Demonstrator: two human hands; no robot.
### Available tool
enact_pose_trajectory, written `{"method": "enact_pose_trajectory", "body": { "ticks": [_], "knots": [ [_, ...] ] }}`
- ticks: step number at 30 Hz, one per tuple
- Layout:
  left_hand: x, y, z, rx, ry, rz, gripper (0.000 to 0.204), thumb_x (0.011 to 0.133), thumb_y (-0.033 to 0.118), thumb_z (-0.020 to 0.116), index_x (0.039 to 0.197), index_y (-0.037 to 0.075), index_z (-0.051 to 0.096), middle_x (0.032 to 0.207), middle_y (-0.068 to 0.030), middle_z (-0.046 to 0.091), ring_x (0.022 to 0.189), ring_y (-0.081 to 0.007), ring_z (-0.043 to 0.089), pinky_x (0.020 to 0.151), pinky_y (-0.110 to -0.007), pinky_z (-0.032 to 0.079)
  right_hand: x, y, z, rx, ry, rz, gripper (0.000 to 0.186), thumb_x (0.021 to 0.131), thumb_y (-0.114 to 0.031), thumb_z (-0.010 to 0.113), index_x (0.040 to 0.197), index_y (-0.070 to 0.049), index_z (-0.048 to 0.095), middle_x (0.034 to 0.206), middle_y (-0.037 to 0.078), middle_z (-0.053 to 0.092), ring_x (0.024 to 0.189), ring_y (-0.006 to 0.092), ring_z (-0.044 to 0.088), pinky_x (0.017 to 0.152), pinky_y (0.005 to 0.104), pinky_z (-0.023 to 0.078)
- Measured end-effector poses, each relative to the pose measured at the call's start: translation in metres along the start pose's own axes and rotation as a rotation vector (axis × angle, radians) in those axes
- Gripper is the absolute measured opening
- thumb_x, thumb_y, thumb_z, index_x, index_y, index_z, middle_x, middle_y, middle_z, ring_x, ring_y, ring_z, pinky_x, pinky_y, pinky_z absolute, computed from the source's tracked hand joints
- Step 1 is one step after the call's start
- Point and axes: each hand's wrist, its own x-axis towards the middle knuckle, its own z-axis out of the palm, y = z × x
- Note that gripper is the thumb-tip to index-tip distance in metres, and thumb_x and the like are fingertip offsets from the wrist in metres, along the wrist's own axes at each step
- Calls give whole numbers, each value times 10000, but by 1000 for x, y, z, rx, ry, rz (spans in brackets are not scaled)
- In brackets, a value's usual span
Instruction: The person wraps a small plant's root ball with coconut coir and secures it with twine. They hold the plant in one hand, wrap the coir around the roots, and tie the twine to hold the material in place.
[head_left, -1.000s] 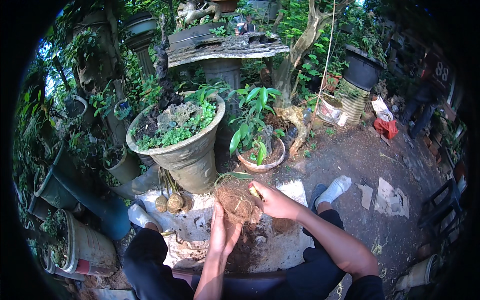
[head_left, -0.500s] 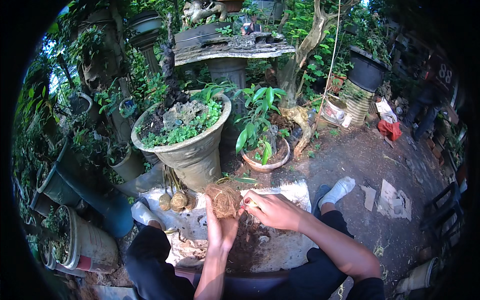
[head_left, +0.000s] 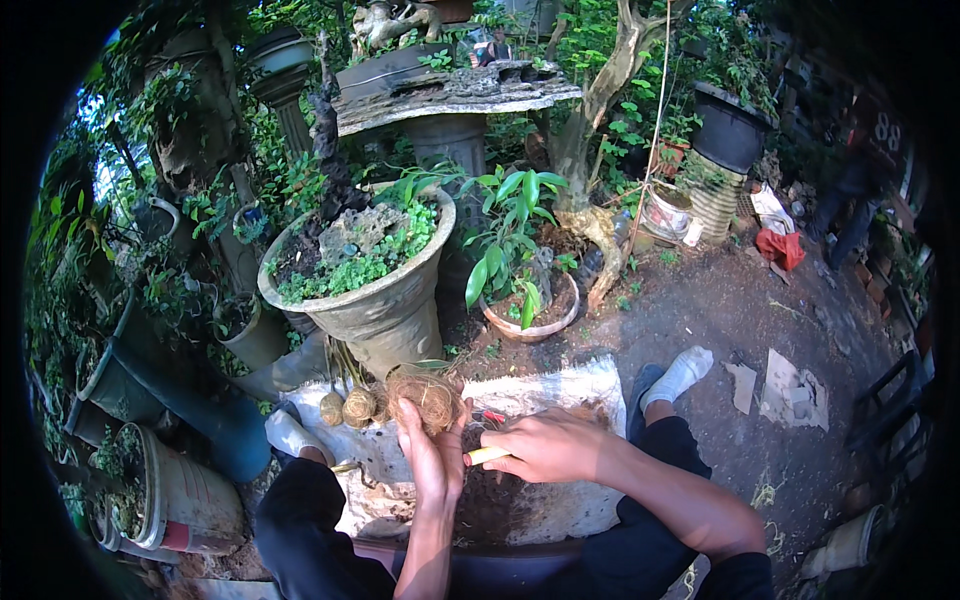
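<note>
A round ball wrapped in brown coconut fibre [head_left: 428, 396] rests in my left hand [head_left: 432, 458], whose fingers cup it from below and the sides. Close to its right, my right hand [head_left: 552, 446] is closed around a small pale-yellow rod-like thing [head_left: 487, 456]; its kind is not clear. A bit of red shows just beyond the right knuckles, and I cannot tell whether it belongs to the same thing. Several smaller fibre-wrapped balls [head_left: 359, 407] with stems lie at the far left of a soiled white sheet [head_left: 580, 385] under my hands.
Ahead stand a large stone-coloured planter [head_left: 385, 315] and a shallow bowl pot [head_left: 540, 330] with a leafy plant. Buckets [head_left: 190, 500] crowd the left. Torn cardboard [head_left: 793, 390] lies on the ground at right. A person [head_left: 850, 190] in dark clothes stands at the far right.
My right hand has drawn down and away from the fibre ball, turning so the yellow thing points left. My left hand has tilted the ball and shifted it slightly left.
</note>
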Motion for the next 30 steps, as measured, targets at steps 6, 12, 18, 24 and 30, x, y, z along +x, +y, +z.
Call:
{"method": "enact_pose_trajectory", "body": {
  "ticks": [6, 12, 18, 24, 30],
  "knots": [
    [5, -2, -4, -71, 9, 37, 523, 993, 369, 489, 1394, 94, 296, 1313, -121, 466, 1154, -267, 524, 963, -466, 474, -4, -6, 1, 7, 85, -81, 181, 907, -247, 585, 1021, -108, 563, 948, 97, 624, 853, 331, 644, 693, 447, 535],
    [6, -6, -5, -68, -61, -26, 499, 985, 230, 528, 1402, 103, 286, 1298, -107, 472, 1155, -238, 514, 973, -466, 470, -5, 0, -6, 62, 118, -135, 135, 903, -204, 581, 1013, -126, 581, 946, 82, 589, 869, 319, 626, 723, 428, 521],
    [3, -10, -4, 46, -15, 3, 590, 949, 72, 569, 1432, 106, 234, 1294, -131, 469, 1142, -218, 518, 973, -397, 468, -3, -1, -16, 299, 98, -192, 144, 924, -172, 551, 996, -53, 588, 935, 137, 601, 885, 347, 610, 770, 438, 472],
    [-1, -23, -9, 380, 19, 13, 765, 914, 95, 634, 1476, 55, 116, 1341, -166, 428, 1175, -230, 484, 1013, -351, 405, -3, -1, -22, 314, 117, -162, 174, 931, -190, 549, 986, -26, 574, 928, 167, 612, 878, 375, 608, 752, 454, 465],
    [-4, -38, -11, 637, -253, 175, 759, 894, 56, 647, 1454, 6, 137, 1292, -158, 454, 1171, -208, 478, 1010, -334, 388, -1, 10, -34, 356, 207, -115, 210, 944, -198, 555, 1059, -25, 582, 936, 171, 644, 861, 361, 624, 751, 415, 481]
  ]
}}
